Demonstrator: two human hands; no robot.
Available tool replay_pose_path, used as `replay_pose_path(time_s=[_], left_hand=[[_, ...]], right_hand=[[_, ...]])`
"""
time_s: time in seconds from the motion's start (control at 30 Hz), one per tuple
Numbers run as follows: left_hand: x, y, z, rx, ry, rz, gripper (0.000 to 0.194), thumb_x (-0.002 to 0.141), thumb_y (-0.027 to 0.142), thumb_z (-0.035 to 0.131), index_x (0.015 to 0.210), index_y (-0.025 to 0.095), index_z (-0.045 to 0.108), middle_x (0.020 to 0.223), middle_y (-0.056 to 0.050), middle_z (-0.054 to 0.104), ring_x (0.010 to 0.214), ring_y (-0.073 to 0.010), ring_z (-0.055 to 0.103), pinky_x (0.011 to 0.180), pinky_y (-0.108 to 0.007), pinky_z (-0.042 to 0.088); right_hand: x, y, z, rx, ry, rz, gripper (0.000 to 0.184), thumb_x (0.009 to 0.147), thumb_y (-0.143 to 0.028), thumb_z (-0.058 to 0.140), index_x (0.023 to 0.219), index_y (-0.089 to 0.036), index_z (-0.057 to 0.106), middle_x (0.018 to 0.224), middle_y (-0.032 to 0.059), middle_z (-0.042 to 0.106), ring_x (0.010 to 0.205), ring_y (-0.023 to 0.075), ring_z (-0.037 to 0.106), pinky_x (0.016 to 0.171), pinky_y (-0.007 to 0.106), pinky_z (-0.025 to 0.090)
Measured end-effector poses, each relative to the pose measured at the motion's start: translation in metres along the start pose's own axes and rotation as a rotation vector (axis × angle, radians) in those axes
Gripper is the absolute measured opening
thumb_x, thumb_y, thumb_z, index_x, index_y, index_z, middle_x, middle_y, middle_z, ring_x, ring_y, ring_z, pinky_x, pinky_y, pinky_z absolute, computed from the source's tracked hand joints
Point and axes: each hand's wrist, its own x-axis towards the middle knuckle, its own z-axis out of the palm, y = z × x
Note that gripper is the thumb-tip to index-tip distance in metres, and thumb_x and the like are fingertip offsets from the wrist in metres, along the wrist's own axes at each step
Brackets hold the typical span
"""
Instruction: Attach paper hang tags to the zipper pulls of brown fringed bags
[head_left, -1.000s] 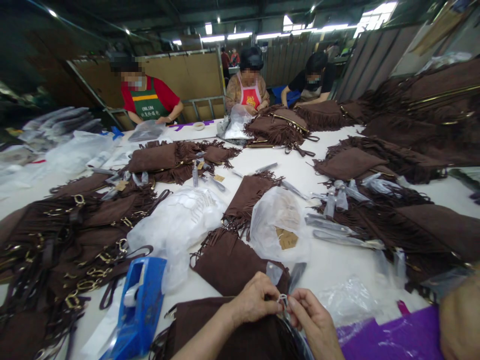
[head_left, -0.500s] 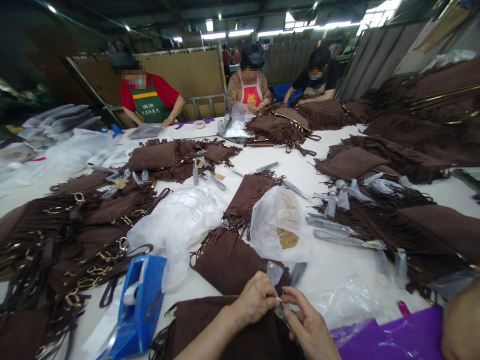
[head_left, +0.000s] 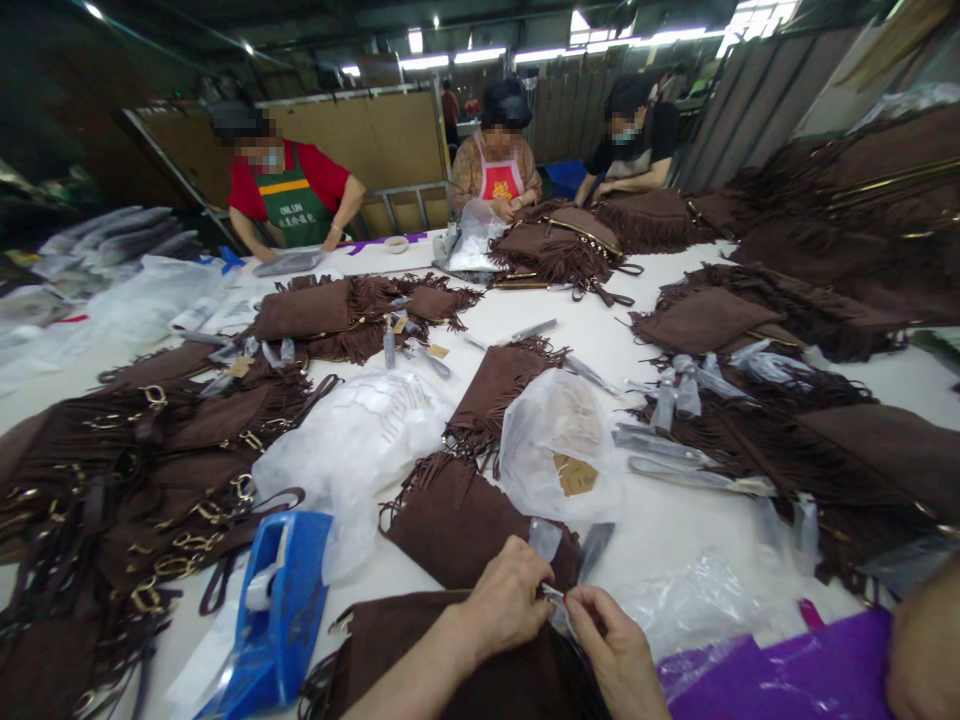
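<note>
Just above a brown fringed bag (head_left: 420, 640) at the front edge, my two hands meet. My left hand (head_left: 514, 595) is closed, with a dark, shiny bit showing at its fingertips. Thumb and forefinger of my right hand (head_left: 611, 635) pinch the other end of this small plastic-wrapped piece (head_left: 556, 597); its exact kind is too small to tell. Beyond my fingers lies another brown suede bag (head_left: 457, 520), with a grey plastic-wrapped strap (head_left: 595, 550) beside it. A translucent bag (head_left: 532, 430) holding brown paper tags (head_left: 576, 474) rests behind that.
A blue tape dispenser (head_left: 281, 600) stands left of my arm. Purple sheeting (head_left: 780, 670) and crumpled clear plastic (head_left: 697, 600) lie to the right. Fringed bags are heaped left (head_left: 97, 480) and right (head_left: 862, 440). Several co-workers sit across the table; someone's arm (head_left: 926, 650) shows at right.
My right thumb and fingers have drawn together into a pinch, and more of the small wrapped piece shows between my hands. The co-worker at far left has moved their hands apart.
</note>
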Motion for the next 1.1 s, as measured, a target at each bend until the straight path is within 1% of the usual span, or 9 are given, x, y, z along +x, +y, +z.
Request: replay_pose_path(time_s=[0.1,0.2,0.3,0.37,0.53,0.7,0.83,0.97,1.1], left_hand=[[0.001,0.006,-0.002,0.135,-0.008,-0.022,0.021,0.068,0.026,0.055,0.084,0.014,0.061,0.089,-0.010,0.057,0.090,-0.0232,0.045,0.075,-0.030,0.040],[0.004,0.009,-0.004,0.172,-0.042,-0.059,0.024,0.067,0.032,0.057,0.077,0.011,0.063,0.092,-0.012,0.054,0.089,-0.0248,0.046,0.072,-0.032,0.041],[0.007,0.007,-0.006,0.138,-0.099,-0.054,0.023,0.067,0.037,0.060,0.071,0.015,0.065,0.083,-0.009,0.056,0.088,-0.0240,0.046,0.070,-0.031,0.040],[0.007,0.004,-0.008,0.089,-0.134,-0.059,0.021,0.064,0.037,0.063,0.073,0.018,0.066,0.079,-0.006,0.057,0.087,-0.0230,0.046,0.069,-0.029,0.039],[0.008,-0.003,-0.007,-0.035,-0.168,-0.104,0.016,0.058,0.028,0.070,0.074,0.023,0.068,0.082,0.000,0.058,0.090,-0.0197,0.045,0.070,-0.026,0.038],[0.008,-0.005,-0.005,-0.071,-0.161,-0.130,0.018,0.058,0.027,0.070,0.075,0.025,0.070,0.080,0.001,0.057,0.089,-0.0189,0.044,0.072,-0.025,0.037],[0.008,-0.004,-0.006,-0.074,-0.160,-0.122,0.018,0.057,0.025,0.071,0.076,0.026,0.070,0.078,0.001,0.057,0.088,-0.0184,0.044,0.072,-0.025,0.037],[0.007,-0.004,-0.006,-0.079,-0.157,-0.104,0.023,0.058,0.026,0.071,0.080,0.027,0.070,0.078,0.001,0.057,0.088,-0.0188,0.044,0.073,-0.025,0.037],[0.006,-0.003,-0.007,-0.083,-0.167,-0.102,0.024,0.059,0.029,0.069,0.084,0.028,0.070,0.078,0.000,0.056,0.090,-0.0193,0.043,0.073,-0.025,0.037]], right_hand=[[-0.004,0.006,0.003,0.000,0.035,-0.008,0.030,0.074,-0.049,0.051,0.069,-0.020,0.058,0.062,-0.0016,0.058,0.059,0.0152,0.054,0.055,0.022,0.044],[-0.009,0.012,0.007,-0.008,0.034,-0.033,0.029,0.076,-0.048,0.050,0.070,-0.021,0.058,0.060,-0.0018,0.058,0.056,0.0147,0.055,0.054,0.022,0.044],[-0.014,0.015,0.011,-0.049,0.102,-0.078,0.028,0.077,-0.047,0.050,0.069,-0.021,0.058,0.059,-0.0018,0.056,0.054,0.0145,0.054,0.053,0.022,0.043],[-0.017,0.015,0.013,-0.080,0.152,-0.102,0.029,0.077,-0.048,0.050,0.069,-0.021,0.058,0.058,-0.0021,0.054,0.053,0.0142,0.052,0.053,0.022,0.042],[-0.024,0.020,0.014,-0.120,0.253,-0.166,0.031,0.079,-0.048,0.048,0.067,-0.022,0.057,0.057,-0.0025,0.051,0.050,0.0130,0.047,0.051,0.023,0.040],[-0.029,0.030,0.016,-0.234,0.261,-0.342,0.023,0.084,-0.036,0.045,0.071,-0.022,0.057,0.060,-0.0004,0.053,0.050,0.0132,0.050,0.051,0.024,0.040],[-0.030,0.034,0.015,-0.413,0.244,-0.479,0.016,0.085,-0.025,0.044,0.075,-0.021,0.055,0.062,0.0014,0.056,0.057,0.0151,0.055,0.055,0.025,0.042],[-0.027,0.034,0.012,-0.573,0.216,-0.559,0.009,0.084,-0.019,0.047,0.079,-0.021,0.054,0.064,0.0011,0.058,0.058,0.0148,0.058,0.056,0.025,0.043],[-0.025,0.035,0.012,-0.642,0.257,-0.605,0.010,0.083,-0.017,0.046,0.077,-0.021,0.053,0.062,0.0001,0.058,0.056,0.0142,0.057,0.056,0.025,0.041]])
